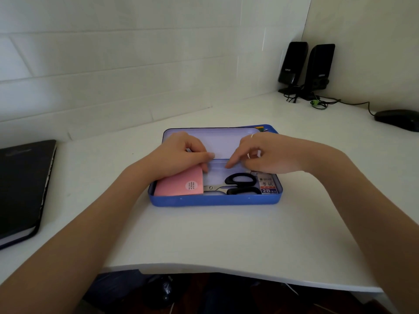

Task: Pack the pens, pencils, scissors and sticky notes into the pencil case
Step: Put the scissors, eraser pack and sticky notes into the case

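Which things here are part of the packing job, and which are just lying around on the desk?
Job: blue pencil case, pink sticky notes, scissors, 2B lead box, left hand, right hand.

Lying about: black notebook, two speakers, mouse.

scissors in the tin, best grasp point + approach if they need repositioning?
Take the scissors by the black handle loops, from above. They lie flat in the pencil case, blades toward the pink sticky notes, handles nearest the right hand; the front wall blocks a side approach.
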{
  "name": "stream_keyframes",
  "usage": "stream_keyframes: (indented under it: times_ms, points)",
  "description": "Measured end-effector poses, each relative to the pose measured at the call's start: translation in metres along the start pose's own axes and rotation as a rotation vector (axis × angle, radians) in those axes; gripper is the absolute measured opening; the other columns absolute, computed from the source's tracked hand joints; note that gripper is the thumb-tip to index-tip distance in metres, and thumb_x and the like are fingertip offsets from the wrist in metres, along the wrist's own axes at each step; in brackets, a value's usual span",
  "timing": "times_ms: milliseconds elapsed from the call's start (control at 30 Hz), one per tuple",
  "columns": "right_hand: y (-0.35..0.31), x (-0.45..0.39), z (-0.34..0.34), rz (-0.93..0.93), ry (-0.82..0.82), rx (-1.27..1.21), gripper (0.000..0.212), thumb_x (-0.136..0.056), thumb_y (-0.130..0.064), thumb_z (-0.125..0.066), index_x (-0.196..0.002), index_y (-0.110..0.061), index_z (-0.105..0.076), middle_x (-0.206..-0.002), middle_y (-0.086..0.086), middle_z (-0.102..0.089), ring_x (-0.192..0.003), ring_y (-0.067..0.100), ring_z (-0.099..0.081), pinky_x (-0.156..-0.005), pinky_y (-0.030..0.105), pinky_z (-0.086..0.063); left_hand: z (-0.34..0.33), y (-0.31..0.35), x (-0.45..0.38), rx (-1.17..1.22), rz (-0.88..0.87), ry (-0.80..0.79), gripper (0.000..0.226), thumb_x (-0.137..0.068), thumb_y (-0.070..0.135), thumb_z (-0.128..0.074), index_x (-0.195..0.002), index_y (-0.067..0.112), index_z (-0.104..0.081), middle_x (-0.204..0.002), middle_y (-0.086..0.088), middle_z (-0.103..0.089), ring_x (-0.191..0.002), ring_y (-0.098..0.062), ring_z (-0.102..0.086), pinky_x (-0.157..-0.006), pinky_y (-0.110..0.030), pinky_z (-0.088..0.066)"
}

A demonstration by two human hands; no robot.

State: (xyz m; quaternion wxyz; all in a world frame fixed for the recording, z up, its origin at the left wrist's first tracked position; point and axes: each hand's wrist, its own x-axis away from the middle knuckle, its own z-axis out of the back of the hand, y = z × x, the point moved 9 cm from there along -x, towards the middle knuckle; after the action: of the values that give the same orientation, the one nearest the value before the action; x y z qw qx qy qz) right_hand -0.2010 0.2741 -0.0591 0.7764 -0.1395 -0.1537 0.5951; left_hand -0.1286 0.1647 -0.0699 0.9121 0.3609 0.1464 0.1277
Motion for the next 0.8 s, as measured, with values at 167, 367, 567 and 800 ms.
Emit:
stream_keyframes:
  times_ms: [167, 367, 567, 800]
  points:
    - [-0.012, -0.001, -0.008, 0.048, -0.046, 0.010, 0.040, -0.090, -0.008, -0.044, -0.101, -0.030, -0.076, -0.080, -0.013, -0.049, -0.075, 0.002, -0.051, -0.076, 0.013, -0.041, 0.000, -0.001, -0.001, -0.015, 0.003, 0.001, 0.031, -0.086, 0.024, -0.064, -0.059, 0.014, -0.073, -0.076, 0.000, -0.072, -0.073, -0.006, -0.063, -0.075, -0.013, -0.043]
    - [-0.007, -0.001, -0.008, 0.014, -0.056, -0.015, 0.041, -0.090, -0.006, -0.043, -0.099, -0.028, -0.076, -0.079, -0.016, -0.053, -0.077, 0.005, -0.055, -0.079, 0.020, -0.046, 0.000, -0.003, -0.001, -0.033, -0.003, -0.010, 0.030, -0.086, 0.027, -0.064, -0.059, 0.017, -0.074, -0.076, 0.002, -0.072, -0.076, -0.010, -0.065, -0.077, -0.018, -0.045]
    - [0.041, -0.001, 0.047, -0.042, 0.371, -0.138, 0.039, -0.090, -0.002, -0.047, -0.105, -0.029, -0.071, -0.099, 0.007, -0.067, -0.090, 0.026, -0.061, -0.068, 0.020, -0.046, 0.024, -0.014, -0.005, 0.180, 0.014, 0.154, 0.019, -0.082, 0.018, -0.063, -0.068, 0.023, -0.075, -0.073, 0.010, -0.073, -0.069, 0.001, -0.059, -0.071, -0.010, -0.044]
    - [0.139, -0.011, 0.040, -0.283, 0.561, -0.147, 0.050, -0.098, -0.020, -0.045, -0.146, -0.022, -0.031, -0.147, 0.012, -0.039, -0.134, 0.026, -0.037, -0.108, 0.036, -0.029, 0.076, -0.059, 0.002, -0.015, 0.205, 0.634, 0.039, -0.082, 0.014, -0.066, -0.119, 0.012, -0.054, -0.112, -0.002, -0.053, -0.096, -0.016, -0.049, -0.080, -0.022, -0.038]
